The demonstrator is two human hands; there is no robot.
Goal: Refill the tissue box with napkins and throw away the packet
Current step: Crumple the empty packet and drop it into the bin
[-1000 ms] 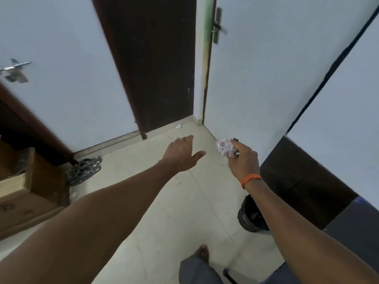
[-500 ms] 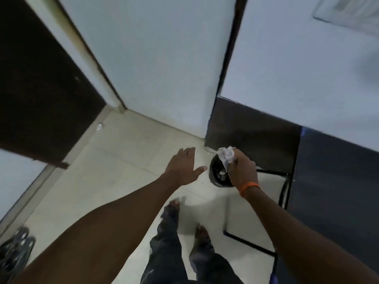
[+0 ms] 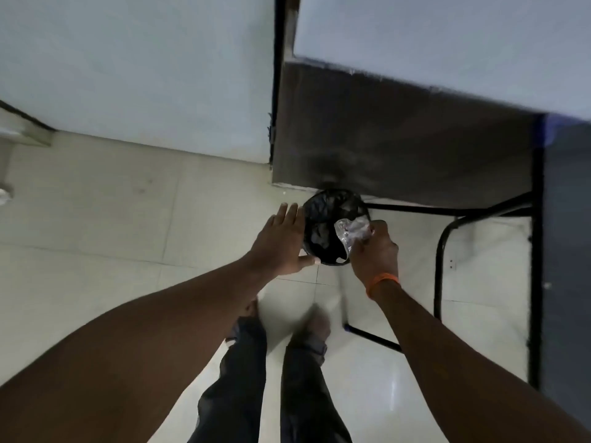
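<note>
Left hand point(image 3: 281, 243) at bin's 9 o'clock, fingers spread, palm down, holding nothing; likely for balance or to steady rim. Black-lined waste bin point(image 3: 326, 215) centre, on tile floor beside table frame point(image 3: 443, 247). Right hand point(image 3: 374, 247) at bin's 3 o'clock, fingers pinched around crumpled clear packet point(image 3: 350, 231), hanging above bin mouth, ready for drop. Tissue box not visible.

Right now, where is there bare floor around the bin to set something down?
Bare tile floor lies left of the bin, bordered by the white wall. Another free patch sits right of it, inside the black table frame. Crowded: the bin mouth, with the open left hand and the right hand gripping the packet, and the feet below.
</note>
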